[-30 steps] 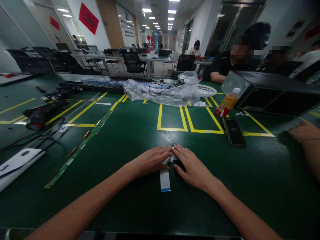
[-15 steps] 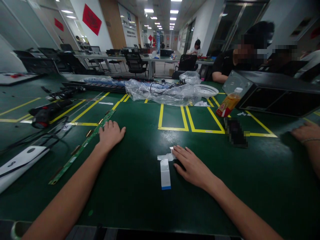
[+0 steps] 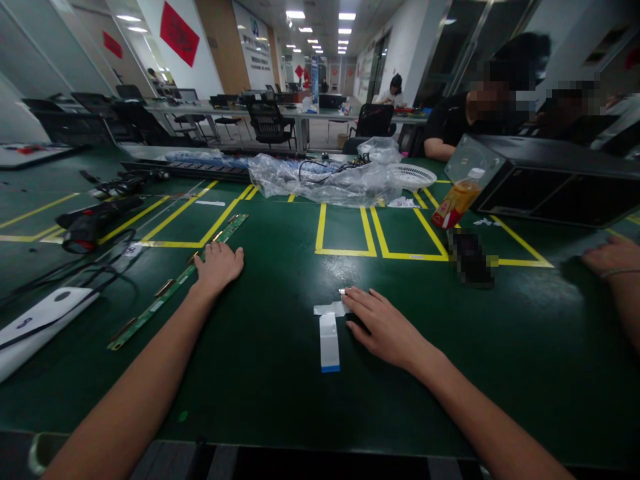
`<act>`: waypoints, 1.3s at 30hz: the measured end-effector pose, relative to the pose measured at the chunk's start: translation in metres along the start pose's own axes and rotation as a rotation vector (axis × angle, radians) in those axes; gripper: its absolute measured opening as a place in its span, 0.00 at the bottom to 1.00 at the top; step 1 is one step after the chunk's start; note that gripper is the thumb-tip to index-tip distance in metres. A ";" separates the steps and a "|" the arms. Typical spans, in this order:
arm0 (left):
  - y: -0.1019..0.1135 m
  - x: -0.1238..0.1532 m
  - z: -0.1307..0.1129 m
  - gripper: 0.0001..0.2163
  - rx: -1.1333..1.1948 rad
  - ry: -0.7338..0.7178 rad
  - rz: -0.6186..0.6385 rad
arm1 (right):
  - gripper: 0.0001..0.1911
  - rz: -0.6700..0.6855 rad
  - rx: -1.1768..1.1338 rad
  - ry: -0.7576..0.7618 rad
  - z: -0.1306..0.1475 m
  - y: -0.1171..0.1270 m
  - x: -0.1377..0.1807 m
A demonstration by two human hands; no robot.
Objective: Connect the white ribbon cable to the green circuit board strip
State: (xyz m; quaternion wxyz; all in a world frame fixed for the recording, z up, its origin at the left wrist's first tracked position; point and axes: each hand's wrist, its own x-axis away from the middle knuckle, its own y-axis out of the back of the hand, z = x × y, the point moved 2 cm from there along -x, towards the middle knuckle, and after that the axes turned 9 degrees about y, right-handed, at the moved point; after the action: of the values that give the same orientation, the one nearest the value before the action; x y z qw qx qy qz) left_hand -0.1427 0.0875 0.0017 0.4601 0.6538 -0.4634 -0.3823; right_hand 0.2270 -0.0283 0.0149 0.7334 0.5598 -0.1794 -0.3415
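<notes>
Dim down low, bright up top: rows of white ceiling panel lights (image 3: 320,30) run down the hall and lay a pale sheen on the dark green bench (image 3: 280,393) by the yellow tape outlines (image 3: 345,252). The crumpled clear plastic sheet (image 3: 325,185) glints. A soft shadow sits under the right hand (image 3: 385,328). The wide lens bows the edges, forearms stretching at the bottom. Mosaic patches blot the upper right; the far hall goes soft and grainy.

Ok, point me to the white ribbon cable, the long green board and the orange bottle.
white ribbon cable (image 3: 329,341), head view, mid strip.
long green board (image 3: 165,294), head view, bare middle.
orange bottle (image 3: 457,199), head view, its body.
</notes>
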 end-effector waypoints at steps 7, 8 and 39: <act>-0.022 0.050 -0.072 0.27 -0.090 -0.445 0.288 | 0.28 0.034 0.036 0.005 0.017 -0.001 -0.002; -0.025 0.066 -0.088 0.26 -0.091 -0.573 0.318 | 0.28 0.042 0.047 0.003 0.022 -0.002 -0.002; -0.017 0.108 -0.119 0.34 0.058 -1.035 0.471 | 0.31 0.002 0.072 -0.046 0.022 -0.014 0.000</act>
State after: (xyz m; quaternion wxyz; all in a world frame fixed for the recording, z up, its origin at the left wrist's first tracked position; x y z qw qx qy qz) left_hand 0.0021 0.0157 0.0112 0.2275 0.2726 -0.7721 -0.5270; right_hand 0.2084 -0.0456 0.0084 0.7087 0.5779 -0.2087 -0.3468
